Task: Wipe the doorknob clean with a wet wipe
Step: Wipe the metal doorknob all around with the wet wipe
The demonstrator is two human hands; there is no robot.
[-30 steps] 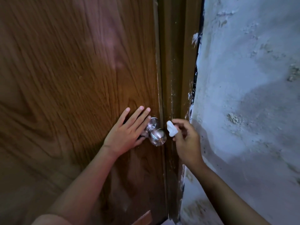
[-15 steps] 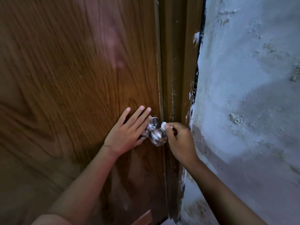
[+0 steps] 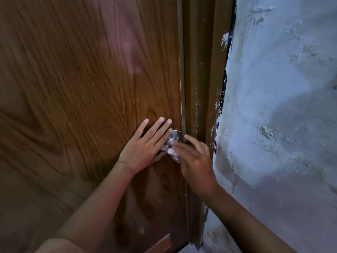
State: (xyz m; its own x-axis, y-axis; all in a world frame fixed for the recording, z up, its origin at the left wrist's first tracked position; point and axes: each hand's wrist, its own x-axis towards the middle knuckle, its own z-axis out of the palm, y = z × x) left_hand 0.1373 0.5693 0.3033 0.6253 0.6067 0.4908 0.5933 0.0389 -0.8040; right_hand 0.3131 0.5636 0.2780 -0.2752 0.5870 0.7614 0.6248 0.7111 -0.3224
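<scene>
A round silver doorknob [image 3: 174,137] sticks out of the brown wooden door [image 3: 82,88] near its right edge. My left hand [image 3: 144,148] lies flat on the door just left of the knob, fingers spread and touching its base. My right hand [image 3: 194,159] covers the front of the knob from the right and presses a small white wet wipe [image 3: 172,152] against it. Most of the knob and most of the wipe are hidden under my fingers.
A dark brown door frame [image 3: 200,79] runs down right of the door's edge. Beyond it stands a rough pale plastered wall [image 3: 282,106] with chipped patches, close to my right forearm.
My right hand has moved left from beside the frame onto the front of the knob, bringing the wipe against it. My left hand stays flat on the door.
</scene>
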